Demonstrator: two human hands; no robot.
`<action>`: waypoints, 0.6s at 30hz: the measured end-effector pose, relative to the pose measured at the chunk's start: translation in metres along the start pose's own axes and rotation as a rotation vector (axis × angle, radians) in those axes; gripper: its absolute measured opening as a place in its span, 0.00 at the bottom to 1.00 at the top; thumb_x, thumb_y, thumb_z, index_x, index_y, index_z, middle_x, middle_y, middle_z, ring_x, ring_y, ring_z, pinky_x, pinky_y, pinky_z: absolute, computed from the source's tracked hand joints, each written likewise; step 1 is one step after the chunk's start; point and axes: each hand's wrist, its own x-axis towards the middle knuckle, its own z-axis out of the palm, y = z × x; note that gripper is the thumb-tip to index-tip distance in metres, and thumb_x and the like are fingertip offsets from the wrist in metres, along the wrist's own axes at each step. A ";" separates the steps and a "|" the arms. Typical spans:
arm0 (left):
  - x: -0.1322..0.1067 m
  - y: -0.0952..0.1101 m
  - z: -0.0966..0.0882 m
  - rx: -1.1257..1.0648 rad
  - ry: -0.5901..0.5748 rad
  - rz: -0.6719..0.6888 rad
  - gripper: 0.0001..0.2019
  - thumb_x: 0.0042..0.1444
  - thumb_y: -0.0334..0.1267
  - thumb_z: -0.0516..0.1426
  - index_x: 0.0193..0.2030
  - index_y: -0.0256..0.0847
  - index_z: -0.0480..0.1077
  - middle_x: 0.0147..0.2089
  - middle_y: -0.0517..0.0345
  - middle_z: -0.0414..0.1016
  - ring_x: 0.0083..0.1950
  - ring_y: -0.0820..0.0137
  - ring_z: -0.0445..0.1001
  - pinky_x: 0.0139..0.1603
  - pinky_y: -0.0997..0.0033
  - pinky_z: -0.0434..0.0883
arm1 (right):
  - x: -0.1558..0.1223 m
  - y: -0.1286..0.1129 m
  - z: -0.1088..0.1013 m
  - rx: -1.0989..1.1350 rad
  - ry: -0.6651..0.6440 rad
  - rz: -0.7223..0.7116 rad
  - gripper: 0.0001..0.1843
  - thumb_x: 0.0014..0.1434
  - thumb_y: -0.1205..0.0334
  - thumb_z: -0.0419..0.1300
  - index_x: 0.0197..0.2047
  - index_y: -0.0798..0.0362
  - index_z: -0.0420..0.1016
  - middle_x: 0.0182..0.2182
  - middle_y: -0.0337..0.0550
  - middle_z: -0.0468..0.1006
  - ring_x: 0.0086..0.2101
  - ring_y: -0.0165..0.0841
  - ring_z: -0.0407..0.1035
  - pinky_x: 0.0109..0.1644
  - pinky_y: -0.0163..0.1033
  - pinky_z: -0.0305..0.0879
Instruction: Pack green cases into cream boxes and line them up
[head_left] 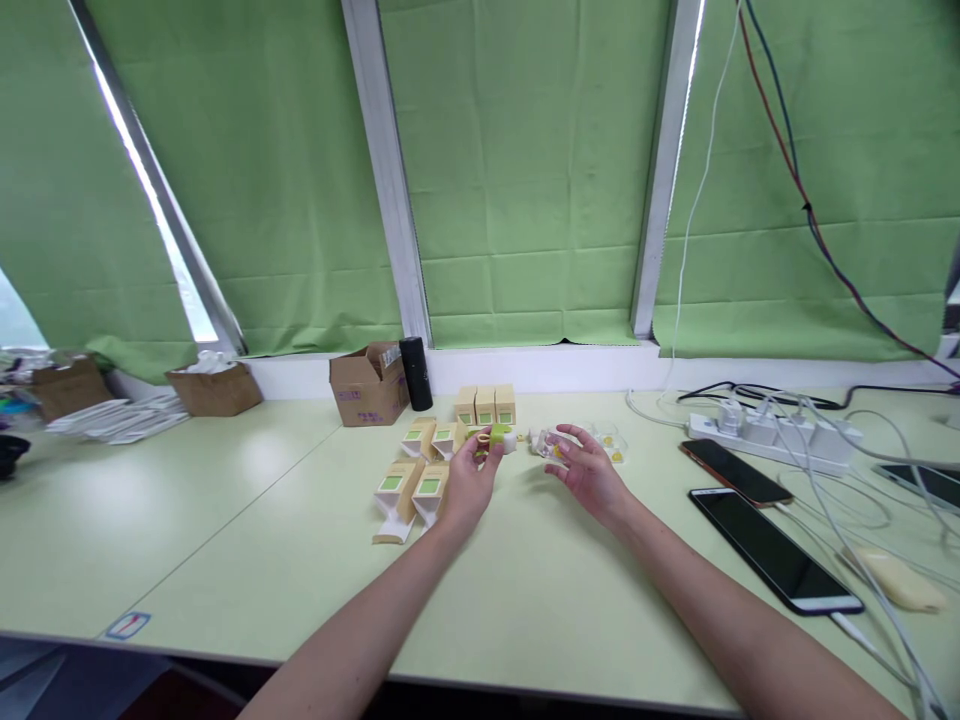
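I take the row of three closed cream cartons (485,403) as my landmark. Just in front of it, my left hand (471,487) has thumb and fingers pinched on a small green-and-white item with a loop (501,437). The pinch sits at the looped end, which I judge leaves the white end free, pointing toward my other side.

My right hand (590,468) is in front and to the right of the landmark row, fingers parted and curved beside a clear plastic piece (541,442). From here I cannot tell whether they bear on it or only hover over it. More clear plastic packs with yellow spots (611,443) lie behind that hand, farther right of the row, probably set there for an easy reach.

In front and to the left of the row, four open cartons with green labels (391,484) lie in two pairs; the nearer pair's white flaps hang toward me, which I'd guess makes their insides easy to get at. A brown cardboard box (367,385) and a black cylinder (415,374) stand left of the row, apparently out of my arms' way. Far right of it, two smartphones (776,552) rest near a white power strip (772,445), presumably because their cables run there.
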 end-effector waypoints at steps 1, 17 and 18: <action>0.000 0.001 0.000 -0.007 -0.003 0.001 0.30 0.56 0.59 0.66 0.57 0.39 0.75 0.59 0.42 0.79 0.55 0.58 0.78 0.58 0.59 0.72 | -0.001 0.000 0.001 0.001 0.000 -0.001 0.28 0.42 0.56 0.80 0.44 0.46 0.75 0.41 0.41 0.84 0.39 0.37 0.76 0.38 0.42 0.73; -0.005 0.013 0.003 0.086 -0.092 0.028 0.31 0.57 0.65 0.61 0.51 0.36 0.77 0.51 0.43 0.82 0.50 0.59 0.80 0.54 0.61 0.74 | -0.003 0.015 0.011 -0.275 -0.073 -0.091 0.38 0.39 0.48 0.81 0.49 0.46 0.69 0.40 0.46 0.86 0.39 0.40 0.78 0.38 0.41 0.69; -0.006 0.014 0.003 0.098 -0.095 0.024 0.31 0.57 0.65 0.60 0.50 0.36 0.77 0.50 0.43 0.82 0.50 0.59 0.80 0.53 0.61 0.74 | -0.004 0.015 0.011 -0.289 -0.081 -0.099 0.38 0.39 0.48 0.81 0.49 0.46 0.69 0.39 0.45 0.86 0.39 0.40 0.78 0.38 0.41 0.69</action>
